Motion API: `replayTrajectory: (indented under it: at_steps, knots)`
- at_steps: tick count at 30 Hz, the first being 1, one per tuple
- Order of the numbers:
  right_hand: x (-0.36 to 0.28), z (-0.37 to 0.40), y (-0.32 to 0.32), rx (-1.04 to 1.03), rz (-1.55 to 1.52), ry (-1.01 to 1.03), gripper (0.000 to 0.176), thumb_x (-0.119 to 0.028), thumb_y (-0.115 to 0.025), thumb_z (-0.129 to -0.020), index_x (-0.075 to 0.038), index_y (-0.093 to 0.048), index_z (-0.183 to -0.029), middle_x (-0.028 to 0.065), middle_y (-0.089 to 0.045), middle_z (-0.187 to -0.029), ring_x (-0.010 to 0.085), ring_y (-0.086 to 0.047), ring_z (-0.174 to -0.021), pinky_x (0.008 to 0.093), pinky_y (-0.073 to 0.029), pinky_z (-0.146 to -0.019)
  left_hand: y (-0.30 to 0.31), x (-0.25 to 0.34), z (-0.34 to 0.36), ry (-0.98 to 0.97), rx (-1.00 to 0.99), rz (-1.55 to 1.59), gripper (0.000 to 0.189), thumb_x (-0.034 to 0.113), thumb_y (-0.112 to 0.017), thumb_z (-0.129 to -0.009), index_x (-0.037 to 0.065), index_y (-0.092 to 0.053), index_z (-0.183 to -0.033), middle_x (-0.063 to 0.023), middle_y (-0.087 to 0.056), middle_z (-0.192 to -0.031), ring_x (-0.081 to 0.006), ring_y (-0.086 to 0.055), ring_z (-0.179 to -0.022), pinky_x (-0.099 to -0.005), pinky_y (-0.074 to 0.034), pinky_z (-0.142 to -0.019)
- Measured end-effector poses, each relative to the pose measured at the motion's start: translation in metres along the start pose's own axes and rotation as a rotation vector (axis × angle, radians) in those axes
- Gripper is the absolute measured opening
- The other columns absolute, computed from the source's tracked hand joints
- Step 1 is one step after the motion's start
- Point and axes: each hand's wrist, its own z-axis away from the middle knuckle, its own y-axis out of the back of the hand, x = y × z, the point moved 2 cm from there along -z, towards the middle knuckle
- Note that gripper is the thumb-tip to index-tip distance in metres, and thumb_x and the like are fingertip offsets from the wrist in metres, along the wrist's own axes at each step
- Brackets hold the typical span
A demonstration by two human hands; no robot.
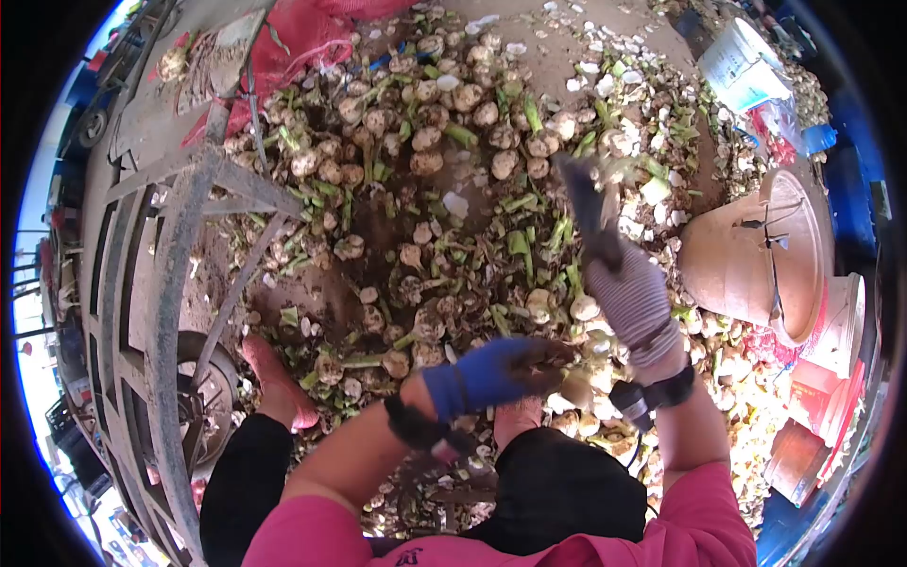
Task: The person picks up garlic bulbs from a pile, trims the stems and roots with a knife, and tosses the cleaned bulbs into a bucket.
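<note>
My left hand, in a blue glove, is closed around a muddy bulb held just above my knees. My right hand, in a striped grey glove, grips a dark knife whose blade points up and away, blurred by motion. A big heap of round, dirt-covered bulbs with green stalks covers the ground in front of me. My bare feet rest at the heap's near edge.
A tipped tan bucket lies at right, with red and white containers behind it. A white pail stands top right. A red mesh sack lies top left. A metal cart frame with a wheel runs along the left.
</note>
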Motion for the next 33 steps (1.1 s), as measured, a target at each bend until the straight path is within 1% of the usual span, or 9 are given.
replayTrajectory:
  at_steps: [2, 6, 8, 10, 12, 18, 28, 31, 33]
  knots:
    - [0.001, -0.005, 0.005, 0.033, 0.072, 0.086, 0.022, -0.018, -0.057, -0.091, 0.000, -0.063, -0.102, 0.0134, -0.066, -0.073, 0.0205, -0.064, -0.064, 0.0336, -0.052, -0.059, 0.033, -0.001, -0.027, 0.068, 0.177, 0.068, 0.046, 0.016, -0.071, -0.083, 0.007, -0.058, -0.126, -0.0158, -0.067, -0.108, -0.0273, -0.065, -0.095, -0.0341, -0.052, -0.086]
    - [0.049, -0.012, -0.024, -0.083, -0.046, -0.243, 0.029, -0.021, -0.059, -0.089, 0.001, -0.063, -0.108, 0.0100, -0.065, -0.072, 0.0176, -0.062, -0.061, 0.0320, -0.051, -0.057, 0.112, -0.115, -0.010, 0.588, 0.910, -1.061, 0.051, 0.012, -0.071, -0.081, 0.008, -0.056, -0.129, -0.0161, -0.062, -0.118, -0.0279, -0.061, -0.104, -0.0356, -0.049, -0.094]
    - [0.048, -0.007, -0.045, -0.117, -0.173, -0.348, 0.033, -0.023, -0.061, -0.088, 0.001, -0.063, -0.111, 0.0085, -0.065, -0.074, 0.0149, -0.061, -0.063, 0.0303, -0.050, -0.057, 0.102, -0.135, 0.002, 0.701, 0.892, -0.744, 0.059, 0.006, -0.071, -0.078, 0.008, -0.050, -0.133, -0.0164, -0.059, -0.124, -0.0252, -0.058, -0.111, -0.0366, -0.048, -0.096]
    - [0.054, -0.004, -0.072, -0.149, -0.281, -0.413, 0.032, -0.024, -0.061, -0.089, 0.000, -0.063, -0.110, 0.0083, -0.065, -0.076, 0.0140, -0.061, -0.066, 0.0300, -0.050, -0.060, 0.096, -0.120, -0.002, 0.351, 0.675, 0.034, 0.067, 0.000, -0.070, -0.077, 0.006, -0.043, -0.138, -0.0169, -0.057, -0.126, -0.0235, -0.055, -0.114, -0.0372, -0.046, -0.098]
    - [0.048, 0.001, -0.093, -0.170, -0.400, -0.425, 0.031, -0.023, -0.061, -0.089, -0.001, -0.062, -0.111, 0.0068, -0.064, -0.077, 0.0134, -0.060, -0.066, 0.0292, -0.049, -0.060, 0.065, -0.026, -0.014, -0.196, 0.538, -0.232, 0.064, -0.004, -0.068, -0.077, 0.004, -0.043, -0.135, -0.0142, -0.059, -0.120, -0.0203, -0.058, -0.108, -0.0338, -0.048, -0.094]
    - [-0.019, 0.005, -0.065, -0.108, 0.216, 0.043, 0.019, -0.022, -0.056, -0.092, -0.005, -0.063, -0.098, 0.0149, -0.067, -0.086, 0.0320, -0.066, -0.078, 0.0396, -0.052, -0.068, 0.029, -0.006, 0.001, 0.294, 0.778, 0.657, 0.044, -0.001, -0.072, -0.080, 0.001, -0.052, -0.119, -0.0055, -0.063, -0.108, -0.0132, -0.061, -0.095, -0.0252, -0.052, -0.083]
    - [-0.052, 0.026, -0.077, -0.151, 0.572, 0.705, 0.019, -0.016, -0.056, -0.088, -0.003, -0.060, -0.100, 0.0129, -0.064, -0.080, 0.0298, -0.066, -0.076, 0.0424, -0.054, -0.068, 0.035, 0.008, 0.003, -0.103, 0.792, 0.485, 0.018, 0.011, -0.058, -0.093, 0.005, -0.060, -0.110, -0.0055, -0.064, -0.098, -0.0157, -0.061, -0.100, -0.0343, -0.047, -0.094]
    - [0.021, -0.026, -0.073, -0.350, 0.510, -0.079, 0.021, -0.016, -0.053, -0.091, -0.001, -0.059, -0.103, 0.0154, -0.065, -0.078, 0.0311, -0.066, -0.072, 0.0423, -0.053, -0.067, 0.040, 0.027, 0.007, -0.006, 0.881, -0.176, 0.026, 0.006, -0.070, -0.086, 0.004, -0.059, -0.109, -0.0059, -0.064, -0.102, -0.0139, -0.062, -0.096, -0.0313, -0.052, -0.085]
    - [0.045, -0.012, -0.057, -0.036, 0.117, -0.269, 0.023, -0.015, -0.053, -0.087, 0.005, -0.057, -0.099, 0.0157, -0.061, -0.065, 0.0292, -0.064, -0.062, 0.0403, -0.052, -0.059, 0.041, -0.002, 0.008, 0.069, 0.931, 0.129, 0.040, 0.002, -0.073, -0.082, 0.000, -0.054, -0.117, -0.0083, -0.063, -0.106, -0.0158, -0.065, -0.087, -0.0287, -0.055, -0.077]
